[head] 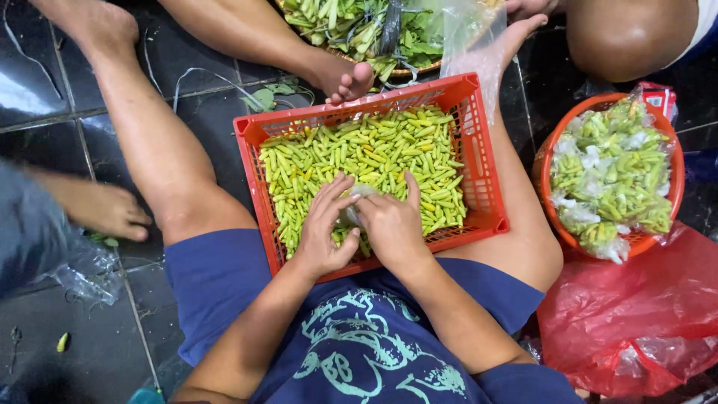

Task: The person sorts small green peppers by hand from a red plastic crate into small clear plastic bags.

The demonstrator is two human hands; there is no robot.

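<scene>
Over the red crate [479,161] of green chillies [374,153], the left hand [325,228] and right hand [393,224] both pinch a small clear bag [353,208] between curled fingers, just above the pile; an orange basket [677,161] of bagged chillies sits right.

Dark glossy floor tiles [45,82] with pale grout lines, reflecting soft overhead light

Between our legs sits the crate [485,161] of chillies [374,153]; our left hand [327,228] and right hand [393,224] rest on them, around a small bag [353,209]. To our right stands a basket [550,161] of bagged chillies [609,176]; beyond the crate, a tray of greens [351,26].
</scene>
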